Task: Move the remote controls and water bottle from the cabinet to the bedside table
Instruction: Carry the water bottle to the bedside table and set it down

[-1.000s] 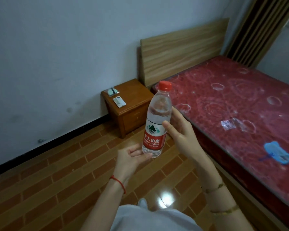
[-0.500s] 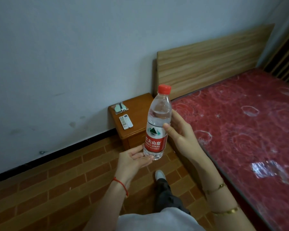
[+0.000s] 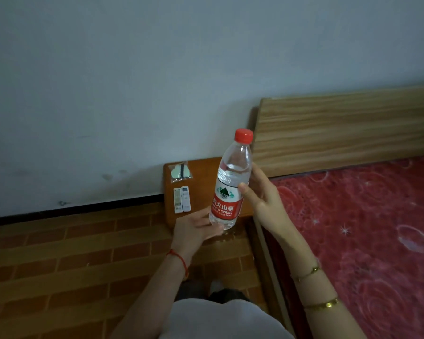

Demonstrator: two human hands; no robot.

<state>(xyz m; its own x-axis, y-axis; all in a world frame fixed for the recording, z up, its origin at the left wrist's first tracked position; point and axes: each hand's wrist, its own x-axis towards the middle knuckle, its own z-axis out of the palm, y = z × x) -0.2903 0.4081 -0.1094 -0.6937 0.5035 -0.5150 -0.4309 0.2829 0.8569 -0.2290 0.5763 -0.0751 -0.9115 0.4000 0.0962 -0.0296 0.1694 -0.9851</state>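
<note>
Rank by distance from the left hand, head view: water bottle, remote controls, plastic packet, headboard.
1. water bottle: its base touches the left hand.
2. remote controls: side by side on the bedside table, just beyond that hand.
3. plastic packet: table's back corner, by the wall.
4. headboard: far right, behind the mattress.

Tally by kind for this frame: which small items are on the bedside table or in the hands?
remote controls, on the table: 2
water bottle, in hand: 1
plastic packet, on the table: 1
Total: 4
</note>
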